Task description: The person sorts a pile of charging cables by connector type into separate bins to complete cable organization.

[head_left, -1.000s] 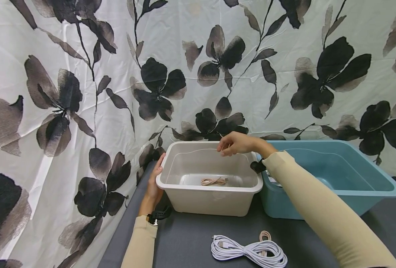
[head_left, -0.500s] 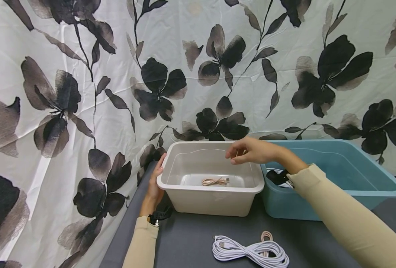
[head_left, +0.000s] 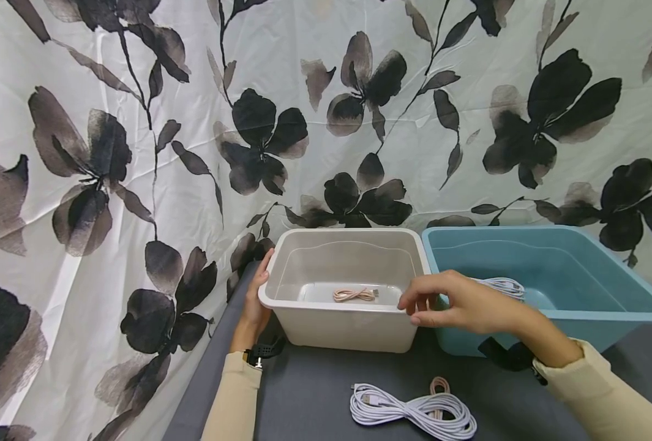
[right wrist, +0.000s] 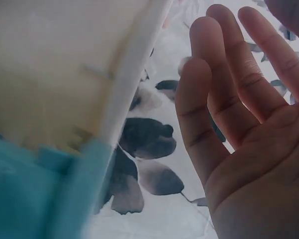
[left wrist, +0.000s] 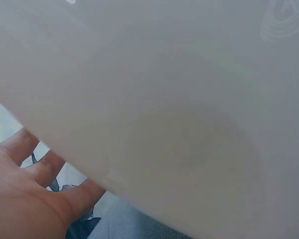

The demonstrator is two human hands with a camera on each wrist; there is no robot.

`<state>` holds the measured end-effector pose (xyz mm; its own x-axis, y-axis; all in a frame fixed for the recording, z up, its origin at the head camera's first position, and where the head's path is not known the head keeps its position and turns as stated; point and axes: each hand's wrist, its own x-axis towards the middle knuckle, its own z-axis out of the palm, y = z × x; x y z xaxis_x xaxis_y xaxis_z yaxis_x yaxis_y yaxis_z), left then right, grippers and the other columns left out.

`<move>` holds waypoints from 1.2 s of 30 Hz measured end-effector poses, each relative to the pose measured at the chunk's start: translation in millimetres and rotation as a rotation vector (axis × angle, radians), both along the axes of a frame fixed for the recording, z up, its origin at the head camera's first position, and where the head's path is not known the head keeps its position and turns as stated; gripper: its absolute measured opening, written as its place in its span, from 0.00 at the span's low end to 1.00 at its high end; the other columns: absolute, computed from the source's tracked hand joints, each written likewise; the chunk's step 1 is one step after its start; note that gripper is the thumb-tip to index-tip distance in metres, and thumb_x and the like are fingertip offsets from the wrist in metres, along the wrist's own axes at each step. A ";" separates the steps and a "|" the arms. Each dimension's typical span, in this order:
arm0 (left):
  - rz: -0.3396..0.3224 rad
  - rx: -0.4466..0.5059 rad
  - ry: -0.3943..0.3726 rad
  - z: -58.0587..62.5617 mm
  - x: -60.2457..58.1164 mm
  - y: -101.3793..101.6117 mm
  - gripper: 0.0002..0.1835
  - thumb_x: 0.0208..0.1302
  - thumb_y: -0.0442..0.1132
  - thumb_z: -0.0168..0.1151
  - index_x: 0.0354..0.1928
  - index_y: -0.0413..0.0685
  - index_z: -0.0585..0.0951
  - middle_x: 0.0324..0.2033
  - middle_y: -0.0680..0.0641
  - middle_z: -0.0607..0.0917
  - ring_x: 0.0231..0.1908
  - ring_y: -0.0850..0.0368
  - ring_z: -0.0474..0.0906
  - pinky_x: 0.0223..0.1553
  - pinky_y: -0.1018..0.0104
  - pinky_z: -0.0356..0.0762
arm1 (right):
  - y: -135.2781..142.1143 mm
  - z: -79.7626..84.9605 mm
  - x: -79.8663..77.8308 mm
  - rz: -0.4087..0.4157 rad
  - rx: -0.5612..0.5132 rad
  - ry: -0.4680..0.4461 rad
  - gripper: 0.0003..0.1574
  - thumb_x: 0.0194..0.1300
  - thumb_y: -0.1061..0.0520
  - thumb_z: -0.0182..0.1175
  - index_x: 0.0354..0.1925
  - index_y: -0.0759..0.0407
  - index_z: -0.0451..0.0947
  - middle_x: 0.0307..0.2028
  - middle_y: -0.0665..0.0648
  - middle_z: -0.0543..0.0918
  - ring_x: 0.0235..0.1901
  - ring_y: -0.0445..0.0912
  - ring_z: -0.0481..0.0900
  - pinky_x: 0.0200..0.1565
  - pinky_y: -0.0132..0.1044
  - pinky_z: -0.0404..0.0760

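At the left end of the off-white plastic bin [head_left: 348,331], my left hand [head_left: 255,303] rests against the outer wall with its fingers straight. The left wrist view shows that hand's fingers [left wrist: 45,167] beside the pale wall. My right hand [head_left: 460,303] hovers in front of where the off-white bin meets the blue bin [head_left: 584,327], fingers loosely bent and nothing held. In the right wrist view its fingers [right wrist: 239,74] are spread. A coiled beige cable [head_left: 354,295] lies on the off-white bin's floor. A white cable coil [head_left: 503,286] shows inside the blue bin, partly hidden by my right hand.
On the dark grey table [head_left: 303,392] in front of the bins lies a bundled white cable [head_left: 414,411], with a small beige cable coil [head_left: 439,386] partly under it. A floral cloth [head_left: 193,110] hangs behind and along the left side.
My right hand has moved from above the off-white bin down, nearer and to the right, to the front between the bins. My left hand has stayed at the bin's left side.
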<state>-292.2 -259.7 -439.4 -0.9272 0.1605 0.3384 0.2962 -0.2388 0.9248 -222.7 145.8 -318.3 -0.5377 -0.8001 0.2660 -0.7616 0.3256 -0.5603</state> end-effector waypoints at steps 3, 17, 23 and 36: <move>-0.005 -0.008 0.002 2.6 0.7 0.9 0.32 0.71 0.47 0.35 0.76 0.58 0.49 0.75 0.56 0.52 0.74 0.54 0.47 0.70 0.56 0.47 | 4.1 -12.9 14.3 0.043 -0.053 0.002 0.12 0.66 0.52 0.60 0.48 0.45 0.78 0.38 0.43 0.81 0.34 0.35 0.76 0.34 0.31 0.77; -0.027 -0.015 0.010 5.9 4.0 2.6 0.31 0.72 0.45 0.32 0.76 0.59 0.50 0.76 0.54 0.50 0.75 0.53 0.44 0.71 0.54 0.44 | -0.3 -103.4 47.0 -0.032 -0.031 -0.150 0.12 0.64 0.46 0.61 0.47 0.36 0.78 0.40 0.38 0.80 0.40 0.34 0.77 0.39 0.33 0.78; -0.015 -0.021 0.012 6.1 4.5 3.1 0.30 0.72 0.44 0.32 0.76 0.60 0.50 0.76 0.54 0.50 0.75 0.53 0.44 0.71 0.57 0.46 | -8.0 -133.1 48.4 -0.089 0.049 -0.147 0.13 0.61 0.41 0.63 0.45 0.37 0.79 0.39 0.39 0.80 0.39 0.35 0.74 0.37 0.32 0.76; -0.008 0.003 0.006 3.8 1.9 1.6 0.31 0.71 0.46 0.34 0.76 0.60 0.51 0.76 0.54 0.52 0.75 0.54 0.46 0.69 0.62 0.50 | -14.7 -157.5 54.0 -0.160 0.148 -0.070 0.14 0.56 0.39 0.67 0.41 0.34 0.78 0.39 0.32 0.77 0.38 0.31 0.72 0.38 0.32 0.72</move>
